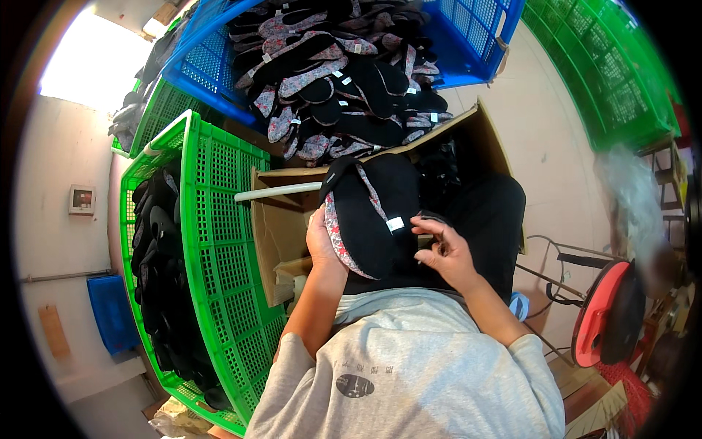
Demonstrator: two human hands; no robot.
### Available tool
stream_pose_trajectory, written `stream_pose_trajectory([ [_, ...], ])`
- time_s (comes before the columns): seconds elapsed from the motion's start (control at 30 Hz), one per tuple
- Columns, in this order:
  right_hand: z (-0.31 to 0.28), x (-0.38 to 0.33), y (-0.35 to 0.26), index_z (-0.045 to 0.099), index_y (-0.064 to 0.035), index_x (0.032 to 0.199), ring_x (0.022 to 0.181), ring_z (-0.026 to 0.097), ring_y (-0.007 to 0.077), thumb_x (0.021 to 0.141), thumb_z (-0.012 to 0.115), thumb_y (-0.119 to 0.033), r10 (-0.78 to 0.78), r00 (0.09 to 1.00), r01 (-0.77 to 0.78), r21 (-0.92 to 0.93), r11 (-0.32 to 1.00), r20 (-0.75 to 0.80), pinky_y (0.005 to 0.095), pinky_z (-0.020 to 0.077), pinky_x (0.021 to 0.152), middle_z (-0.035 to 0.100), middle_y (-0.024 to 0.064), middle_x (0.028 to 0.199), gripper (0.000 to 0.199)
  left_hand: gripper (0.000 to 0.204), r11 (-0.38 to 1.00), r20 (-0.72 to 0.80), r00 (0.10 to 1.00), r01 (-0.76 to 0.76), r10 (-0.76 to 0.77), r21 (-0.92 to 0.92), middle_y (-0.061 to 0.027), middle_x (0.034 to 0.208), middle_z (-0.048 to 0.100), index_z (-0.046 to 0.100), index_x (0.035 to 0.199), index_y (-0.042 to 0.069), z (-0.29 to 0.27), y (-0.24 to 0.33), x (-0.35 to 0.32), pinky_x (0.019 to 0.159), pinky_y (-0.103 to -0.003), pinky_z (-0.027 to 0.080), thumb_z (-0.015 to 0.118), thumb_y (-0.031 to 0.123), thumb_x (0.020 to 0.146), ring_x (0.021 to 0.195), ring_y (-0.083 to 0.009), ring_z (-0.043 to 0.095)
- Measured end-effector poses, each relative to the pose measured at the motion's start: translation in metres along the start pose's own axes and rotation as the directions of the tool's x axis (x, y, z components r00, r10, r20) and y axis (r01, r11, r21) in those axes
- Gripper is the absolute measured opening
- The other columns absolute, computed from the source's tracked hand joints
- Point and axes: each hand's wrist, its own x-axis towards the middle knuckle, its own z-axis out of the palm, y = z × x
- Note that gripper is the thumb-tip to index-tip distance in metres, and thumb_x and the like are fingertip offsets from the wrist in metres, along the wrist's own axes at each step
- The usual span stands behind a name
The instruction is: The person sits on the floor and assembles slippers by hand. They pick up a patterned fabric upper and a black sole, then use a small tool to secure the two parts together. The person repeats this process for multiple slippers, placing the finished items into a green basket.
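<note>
Left hand (pixel 324 245): raised at the end of a bent forearm, turned inward at the left edge of the black slipper (pixel 358 227); its fingers are closed on that edge, partly hidden behind it.
Right hand (pixel 450 254): palm angled toward the slipper, wrist bent, the fingers half curled and the thumb set apart below them; the fingertips are just beside the white tag (pixel 395 224). Whether they pinch anything against the dark background, I cannot tell.
Slipper: held up in front of the lap, toe end toward the person, a floral print lining showing along its left border and up the middle.
Cardboard box (pixel 272 267): open, beyond the lap, with dark shiny material inside at its right; a white rod (pixel 278 192) lies across its left rim.
Blue crate (pixel 468 44): beyond the box, opening toward the person, with a heap of slippers (pixel 322 69), black and floral with white tags, piled at its mouth.
Green crate (pixel 227 227): at the left, mesh-sided, packed with dark pieces (pixel 157 256).
Green crates (pixel 607 66): at the upper right on the floor (pixel 545 110), contents too unclear to tell.
</note>
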Motion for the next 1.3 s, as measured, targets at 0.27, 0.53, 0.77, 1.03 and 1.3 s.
stream_pose_trajectory([
  [0.27, 0.009, 0.007, 0.016, 0.058, -0.0013, 0.121, 0.102, 0.058, 0.0088, 0.098, 0.064, -0.012, 0.107, 0.994, -0.091, 0.341, 0.936, -0.028, 0.024, 0.0462, 0.092, 0.064, 0.0039, 0.115, 0.026, 0.041, 0.988, 0.225, 0.969, 0.125, -0.101, -0.094, -0.0195, 0.115, 0.069, 0.063, 0.121, -0.003, -0.02, -0.002, -0.003, 0.091, -0.046, 0.057, 0.039, 0.022, 0.099, 0.1, -0.0349, 0.069],
  [0.53, 0.014, 0.005, 0.017, 0.062, -0.0016, 0.113, 0.1, 0.061, 0.0102, 0.097, 0.063, -0.01, 0.154, 0.986, -0.164, 0.222, 0.961, 0.064, 0.025, 0.0478, 0.091, 0.066, 0.0044, 0.109, 0.017, 0.042, 0.98, 0.304, 0.947, 0.151, -0.105, -0.131, -0.0178, 0.115, 0.07, 0.064, 0.12, 0.0, -0.036, -0.006, 0.007, 0.092, -0.048, 0.056, 0.04, 0.026, 0.098, 0.102, -0.0347, 0.068],
  [0.77, 0.019, 0.006, 0.02, 0.061, -0.0031, 0.114, 0.098, 0.059, 0.0106, 0.095, 0.065, -0.01, 0.098, 0.99, -0.12, 0.227, 0.967, 0.105, 0.0259, 0.0482, 0.089, 0.064, 0.0054, 0.116, 0.02, 0.042, 0.985, 0.242, 0.962, 0.152, -0.126, -0.088, -0.017, 0.113, 0.07, 0.064, 0.119, 0.0, -0.03, -0.003, 0.007, 0.093, -0.046, 0.056, 0.04, 0.026, 0.097, 0.102, -0.0335, 0.068],
  [1.03, 0.01, 0.009, -0.028, 0.064, -0.0073, 0.118, 0.08, 0.052, 0.0075, 0.084, 0.079, -0.018, -0.195, 0.981, 0.196, -0.107, 0.975, 0.016, 0.021, 0.0428, 0.07, 0.061, 0.0046, 0.133, 0.039, 0.04, 0.991, 0.076, 0.99, -0.112, 0.117, -0.071, -0.0167, 0.117, 0.068, 0.063, 0.12, -0.001, 0.041, 0.002, 0.012, 0.097, -0.044, 0.053, 0.042, 0.026, 0.098, 0.105, -0.0312, 0.067],
  [1.3, -0.019, 0.021, -0.05, 0.061, -0.0015, 0.118, 0.123, 0.056, 0.0221, 0.08, 0.077, 0.002, -0.346, 0.928, 0.304, -0.252, 0.919, -0.141, 0.0327, 0.0438, 0.103, 0.059, 0.0151, 0.134, 0.041, 0.021, 0.995, 0.137, 0.987, 0.088, -0.081, -0.046, -0.0114, 0.104, 0.066, 0.055, 0.11, 0.005, 0.101, -0.064, 0.039, 0.087, -0.042, 0.056, 0.051, 0.023, 0.1, 0.094, -0.0255, 0.067],
])
